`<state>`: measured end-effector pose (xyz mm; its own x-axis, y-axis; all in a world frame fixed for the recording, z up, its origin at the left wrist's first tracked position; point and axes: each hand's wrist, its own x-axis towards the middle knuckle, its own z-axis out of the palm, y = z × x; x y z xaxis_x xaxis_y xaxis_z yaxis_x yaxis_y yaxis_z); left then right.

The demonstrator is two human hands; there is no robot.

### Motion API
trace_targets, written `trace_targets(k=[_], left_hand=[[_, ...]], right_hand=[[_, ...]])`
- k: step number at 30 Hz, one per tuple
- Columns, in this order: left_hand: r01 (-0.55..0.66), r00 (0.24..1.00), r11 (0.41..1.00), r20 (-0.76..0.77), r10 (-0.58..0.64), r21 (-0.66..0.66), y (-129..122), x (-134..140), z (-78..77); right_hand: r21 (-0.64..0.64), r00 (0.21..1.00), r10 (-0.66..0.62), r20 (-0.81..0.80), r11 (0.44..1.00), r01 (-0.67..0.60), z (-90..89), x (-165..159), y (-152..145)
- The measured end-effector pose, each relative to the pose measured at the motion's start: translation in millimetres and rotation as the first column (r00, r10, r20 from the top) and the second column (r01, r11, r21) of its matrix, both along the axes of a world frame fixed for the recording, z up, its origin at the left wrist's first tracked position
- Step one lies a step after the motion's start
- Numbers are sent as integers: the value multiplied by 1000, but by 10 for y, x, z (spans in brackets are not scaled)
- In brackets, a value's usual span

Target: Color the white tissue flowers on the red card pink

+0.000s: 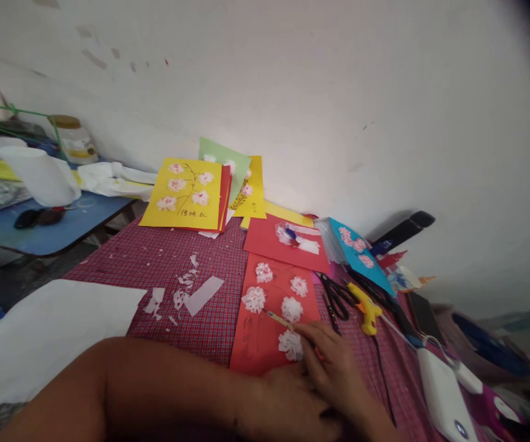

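My right hand (331,362) is closed round a slim paintbrush (279,318). The brush tip points left and meets the edge of a white paper flower (253,299) on a red sheet (265,334). Several more crumpled-paper flowers sit on that sheet, with faint dark writing at its lower left. Across the bottom of the view, my left hand (283,396) rests by the sheet's near edge, partly beneath my right hand. Its fingers are hidden. Another red card (265,236), bearing paper strips and a dark blue round thing, overlaps the sheet's far end.
Scissors (336,298), a yellow glue gun (366,307) and a white power bank (446,393) lie to the right. Yellow flower cards (154,209) lean at the wall. Paper scraps (204,294) and a large white sheet (62,331) are left. A blue table (53,230) stands beyond.
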<state>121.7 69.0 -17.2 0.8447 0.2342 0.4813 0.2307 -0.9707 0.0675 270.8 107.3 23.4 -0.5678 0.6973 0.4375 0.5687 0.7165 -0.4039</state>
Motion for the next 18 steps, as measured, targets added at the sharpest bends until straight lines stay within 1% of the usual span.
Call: trace_targets(k=[4, 10, 14, 18], left_hand=[[-6, 1000, 1000, -8, 6, 10, -6, -11, -18], [-8, 1000, 1000, -8, 8, 4, -11, -19, -5], [1, 1000, 1000, 3, -1, -5, -4, -12, 31], [-8, 1000, 1000, -6, 8, 5, -8, 3, -26]], right_hand=[[17, 1000, -14, 12, 1000, 13, -27, -16, 33], [-68, 1000, 25, 15, 997, -24, -22, 34, 15], [-46, 1000, 16, 0, 999, -16, -18, 15, 9], [-28, 1000, 1, 15, 1000, 0, -24, -10, 22]])
